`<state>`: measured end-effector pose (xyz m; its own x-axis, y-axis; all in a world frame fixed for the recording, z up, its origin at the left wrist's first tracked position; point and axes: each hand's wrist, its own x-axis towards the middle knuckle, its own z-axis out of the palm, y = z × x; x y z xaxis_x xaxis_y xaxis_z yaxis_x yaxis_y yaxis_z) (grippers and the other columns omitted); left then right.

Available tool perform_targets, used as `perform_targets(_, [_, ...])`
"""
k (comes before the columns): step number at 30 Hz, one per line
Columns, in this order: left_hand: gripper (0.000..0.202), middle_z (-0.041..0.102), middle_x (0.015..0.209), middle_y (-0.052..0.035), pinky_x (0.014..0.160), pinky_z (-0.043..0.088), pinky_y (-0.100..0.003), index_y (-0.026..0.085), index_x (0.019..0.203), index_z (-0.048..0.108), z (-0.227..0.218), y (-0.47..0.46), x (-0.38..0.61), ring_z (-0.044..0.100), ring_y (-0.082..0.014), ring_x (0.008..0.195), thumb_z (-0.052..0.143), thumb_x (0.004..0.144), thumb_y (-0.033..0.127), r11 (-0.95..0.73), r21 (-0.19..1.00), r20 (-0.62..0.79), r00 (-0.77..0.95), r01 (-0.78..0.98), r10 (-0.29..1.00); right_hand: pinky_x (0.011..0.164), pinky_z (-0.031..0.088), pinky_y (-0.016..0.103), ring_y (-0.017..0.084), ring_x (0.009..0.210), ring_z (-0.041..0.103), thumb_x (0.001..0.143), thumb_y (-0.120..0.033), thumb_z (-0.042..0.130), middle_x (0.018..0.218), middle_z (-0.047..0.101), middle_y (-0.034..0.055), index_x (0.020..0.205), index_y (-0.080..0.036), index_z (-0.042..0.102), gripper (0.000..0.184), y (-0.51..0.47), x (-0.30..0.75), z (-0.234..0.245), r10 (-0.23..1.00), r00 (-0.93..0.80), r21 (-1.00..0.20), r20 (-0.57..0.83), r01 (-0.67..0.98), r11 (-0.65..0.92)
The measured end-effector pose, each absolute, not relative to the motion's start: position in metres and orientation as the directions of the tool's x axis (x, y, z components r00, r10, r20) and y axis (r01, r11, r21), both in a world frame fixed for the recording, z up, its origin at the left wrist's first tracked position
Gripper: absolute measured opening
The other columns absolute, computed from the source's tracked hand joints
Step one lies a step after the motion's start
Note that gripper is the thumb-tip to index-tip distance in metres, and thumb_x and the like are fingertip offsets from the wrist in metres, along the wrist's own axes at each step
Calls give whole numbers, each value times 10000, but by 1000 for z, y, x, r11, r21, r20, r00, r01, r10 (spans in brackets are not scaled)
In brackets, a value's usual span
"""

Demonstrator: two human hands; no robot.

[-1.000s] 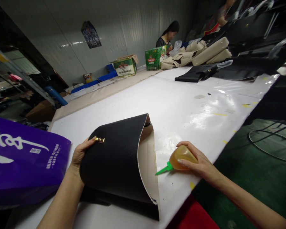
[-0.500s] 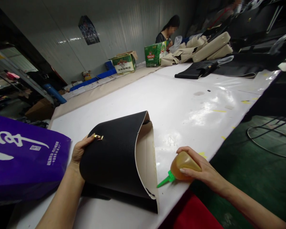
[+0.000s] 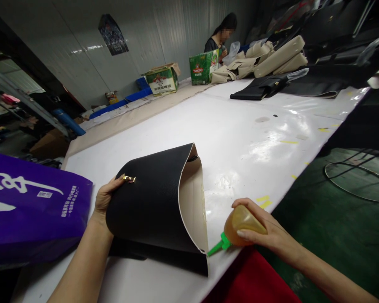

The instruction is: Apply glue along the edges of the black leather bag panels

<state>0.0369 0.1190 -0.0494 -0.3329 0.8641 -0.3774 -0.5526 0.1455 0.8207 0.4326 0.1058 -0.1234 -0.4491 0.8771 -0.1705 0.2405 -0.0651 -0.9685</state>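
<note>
A black leather bag body [image 3: 148, 202], curved over with an open side that shows a beige lining [image 3: 192, 202], rests on the white table. My left hand [image 3: 106, 194] grips its left end, beside a small gold clasp [image 3: 129, 179]; some of those fingers are hidden behind the leather. In my right hand [image 3: 255, 223] is a squeeze bottle [image 3: 243, 225] of amber liquid, probably glue, tilted down to the left. Its green nozzle [image 3: 219, 245] has its tip at the lower front corner of the bag's open edge.
A purple printed bag [image 3: 38, 210] stands at the left. Farther back are two green cartons [image 3: 162, 80], a black bag piece [image 3: 259, 87] and a heap of beige bag parts [image 3: 278, 59]. A co-worker [image 3: 221, 35] sits behind the table. The table's edge runs along the right.
My right hand and the bottle have moved slightly down, bringing the nozzle tip to the lower corner of the bag's edge. My left hand keeps its grip. The view has shifted slightly.
</note>
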Motion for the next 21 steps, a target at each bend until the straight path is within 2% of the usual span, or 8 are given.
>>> perform_targets(4, [127,719,654,-111,554,610,-381,84,754,695,-50,118,36,688,-255,538,654,640,50,151,815,-384,-326,-559,864,792,432,299,219,886,551,794,-476,664,972,565,-6,1147,-278,451,457,108,430,-121,945,-309,-956,-105,294,-10])
perform_targets(8, [132,720,650,-109,544,608,-363,86,747,700,-51,118,36,687,-241,535,630,642,45,141,815,-381,-336,-562,861,726,438,294,204,800,558,768,-498,688,900,569,-20,1145,-278,460,492,103,429,-123,873,-451,-970,-185,224,-90])
perform_targets(10, [141,722,652,-107,546,610,-370,89,755,702,-52,118,36,686,-243,531,626,645,44,139,815,-380,-339,-562,860,719,438,291,204,801,558,764,-496,691,899,568,-20,1143,-276,467,492,102,429,-123,864,-464,-972,-194,210,-106])
perform_targets(14, [157,724,652,-95,536,611,-386,105,778,702,-53,118,37,689,-254,532,615,663,44,137,816,-377,-339,-561,862,784,433,303,226,910,548,796,-469,659,991,564,1,1140,-275,465,440,106,431,-120,940,-316,-956,-130,293,-33])
perform_targets(16, [164,726,655,-89,540,611,-381,108,782,699,-52,118,39,689,-250,534,587,684,40,130,817,-371,-338,-562,865,780,436,304,223,891,550,794,-474,662,983,565,-1,1139,-275,465,445,105,432,-119,924,-354,-956,-144,292,-37])
perform_targets(19, [168,732,671,-79,586,615,-364,105,782,697,-50,118,41,699,-241,567,550,746,33,129,813,-366,-324,-568,872,738,441,301,210,820,552,775,-492,683,931,572,-11,1139,-272,463,478,100,433,-120,837,-510,-967,-201,239,-87])
perform_targets(21, [172,734,672,-73,603,614,-343,100,775,698,-49,118,43,701,-233,576,539,776,31,132,810,-367,-318,-571,874,744,437,307,211,825,549,782,-496,679,938,569,-7,1143,-271,459,479,98,432,-120,837,-508,-967,-201,241,-86])
